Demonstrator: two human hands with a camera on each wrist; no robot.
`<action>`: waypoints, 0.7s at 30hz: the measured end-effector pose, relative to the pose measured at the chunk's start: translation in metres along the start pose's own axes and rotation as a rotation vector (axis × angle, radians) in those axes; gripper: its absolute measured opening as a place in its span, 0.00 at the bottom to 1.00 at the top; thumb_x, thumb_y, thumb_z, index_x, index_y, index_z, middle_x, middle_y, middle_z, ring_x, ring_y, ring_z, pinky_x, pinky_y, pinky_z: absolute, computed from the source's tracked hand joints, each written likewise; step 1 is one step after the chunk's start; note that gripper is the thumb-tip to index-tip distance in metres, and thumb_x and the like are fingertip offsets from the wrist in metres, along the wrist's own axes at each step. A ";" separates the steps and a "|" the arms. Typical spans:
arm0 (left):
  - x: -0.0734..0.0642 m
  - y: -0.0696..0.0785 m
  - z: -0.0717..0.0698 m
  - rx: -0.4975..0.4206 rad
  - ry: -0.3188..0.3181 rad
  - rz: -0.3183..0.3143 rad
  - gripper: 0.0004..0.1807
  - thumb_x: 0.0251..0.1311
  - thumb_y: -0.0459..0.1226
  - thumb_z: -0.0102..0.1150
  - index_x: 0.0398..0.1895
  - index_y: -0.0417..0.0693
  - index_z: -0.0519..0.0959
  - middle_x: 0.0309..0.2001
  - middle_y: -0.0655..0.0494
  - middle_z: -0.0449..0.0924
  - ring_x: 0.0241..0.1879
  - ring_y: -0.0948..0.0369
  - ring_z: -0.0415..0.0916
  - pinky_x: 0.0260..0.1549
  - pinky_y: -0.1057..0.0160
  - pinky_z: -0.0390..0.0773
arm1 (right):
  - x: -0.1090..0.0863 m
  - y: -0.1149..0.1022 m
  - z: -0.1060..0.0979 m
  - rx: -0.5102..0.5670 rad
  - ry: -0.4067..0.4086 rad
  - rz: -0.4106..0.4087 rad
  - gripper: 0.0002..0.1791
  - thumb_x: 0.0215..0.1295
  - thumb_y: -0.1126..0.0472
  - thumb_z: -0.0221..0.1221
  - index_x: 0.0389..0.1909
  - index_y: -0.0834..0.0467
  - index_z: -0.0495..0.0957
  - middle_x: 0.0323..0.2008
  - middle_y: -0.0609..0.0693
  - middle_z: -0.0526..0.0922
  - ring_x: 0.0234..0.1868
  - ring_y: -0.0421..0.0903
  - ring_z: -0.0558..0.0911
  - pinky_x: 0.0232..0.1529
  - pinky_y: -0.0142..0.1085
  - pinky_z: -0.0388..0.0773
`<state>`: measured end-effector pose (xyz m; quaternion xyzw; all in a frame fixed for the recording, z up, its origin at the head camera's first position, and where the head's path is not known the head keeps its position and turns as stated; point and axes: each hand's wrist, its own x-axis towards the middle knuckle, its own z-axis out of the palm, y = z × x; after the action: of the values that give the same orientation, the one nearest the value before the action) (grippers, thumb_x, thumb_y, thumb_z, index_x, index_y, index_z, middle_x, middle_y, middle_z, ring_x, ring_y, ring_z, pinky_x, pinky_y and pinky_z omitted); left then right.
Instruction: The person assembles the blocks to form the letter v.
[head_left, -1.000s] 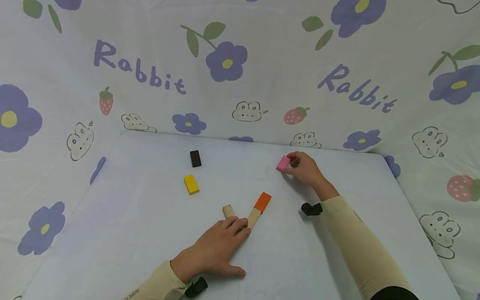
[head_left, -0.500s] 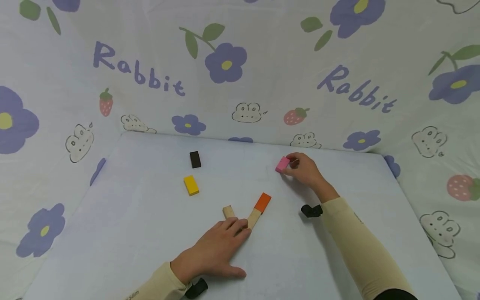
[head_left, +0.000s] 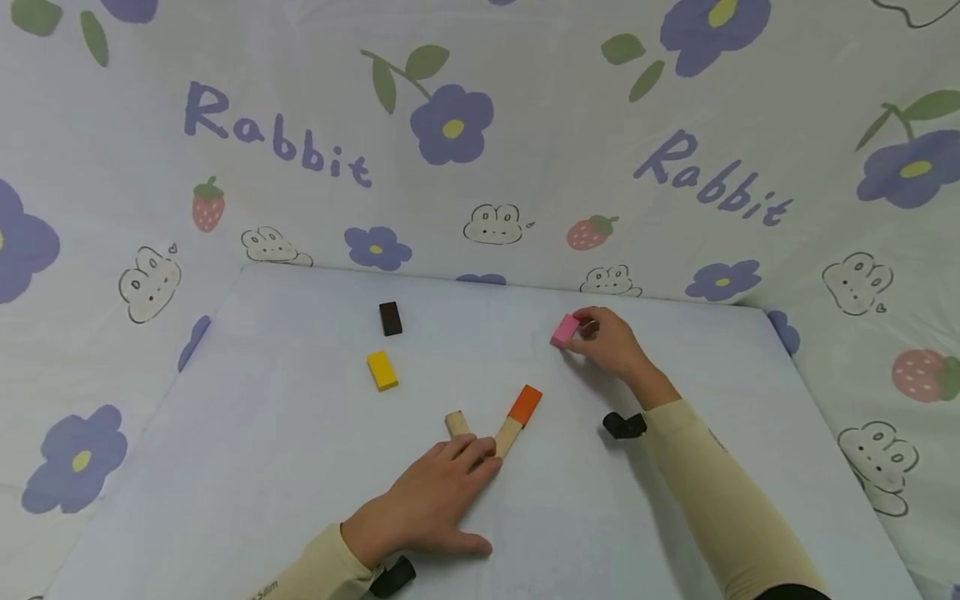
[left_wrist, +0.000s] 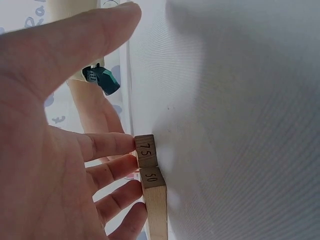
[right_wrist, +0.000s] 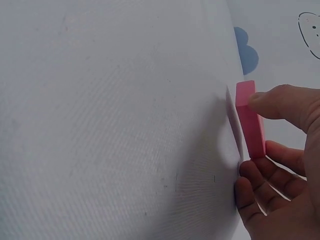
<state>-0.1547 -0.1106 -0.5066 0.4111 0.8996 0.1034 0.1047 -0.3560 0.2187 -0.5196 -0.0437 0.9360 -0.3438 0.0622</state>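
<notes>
Remaining unmoved, pink block (head_left: pixel 564 331) is pinched by right hand (head_left: pixel 612 340); pale blocks (head_left: pixel 507 435) are touched by outstretched left hand (head_left: pixel 429 498); work seems paused.

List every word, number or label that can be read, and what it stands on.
"Rabbit", printed twice: the patterned backdrop.
"75", turned sideways: end of a wooden block.
"50", turned sideways: end of the adjoining block.
Left sleeve print: too small to read.
Right sleeve print: too small to read.

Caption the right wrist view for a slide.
Right hand pinching a pink block over a white surface.
</notes>
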 end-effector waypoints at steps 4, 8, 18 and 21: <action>0.000 0.001 0.000 0.005 0.008 0.002 0.53 0.60 0.69 0.71 0.80 0.47 0.70 0.79 0.52 0.63 0.76 0.54 0.60 0.72 0.52 0.68 | -0.002 0.000 -0.001 0.004 -0.006 0.010 0.32 0.73 0.58 0.70 0.73 0.64 0.73 0.61 0.63 0.79 0.62 0.60 0.77 0.60 0.54 0.80; 0.000 0.003 0.000 0.007 0.012 0.003 0.53 0.60 0.69 0.71 0.80 0.47 0.70 0.78 0.52 0.63 0.76 0.54 0.60 0.72 0.52 0.68 | -0.003 0.001 -0.002 0.007 -0.008 -0.001 0.33 0.72 0.58 0.70 0.73 0.64 0.73 0.61 0.63 0.79 0.61 0.61 0.77 0.60 0.54 0.79; 0.000 0.004 0.001 0.021 0.015 -0.002 0.53 0.59 0.70 0.71 0.80 0.48 0.70 0.78 0.52 0.64 0.75 0.54 0.60 0.71 0.52 0.69 | -0.004 0.001 0.002 0.007 -0.008 -0.008 0.33 0.71 0.58 0.71 0.72 0.64 0.74 0.60 0.62 0.79 0.61 0.60 0.78 0.60 0.54 0.79; 0.000 0.005 0.000 0.017 0.010 -0.005 0.54 0.60 0.69 0.71 0.80 0.47 0.70 0.78 0.51 0.64 0.76 0.54 0.60 0.71 0.52 0.68 | -0.006 -0.001 0.002 0.008 -0.009 -0.015 0.33 0.71 0.58 0.72 0.72 0.64 0.73 0.60 0.62 0.79 0.61 0.61 0.78 0.60 0.54 0.80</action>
<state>-0.1512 -0.1076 -0.5054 0.4094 0.9019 0.0978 0.0969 -0.3501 0.2175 -0.5205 -0.0520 0.9339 -0.3480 0.0640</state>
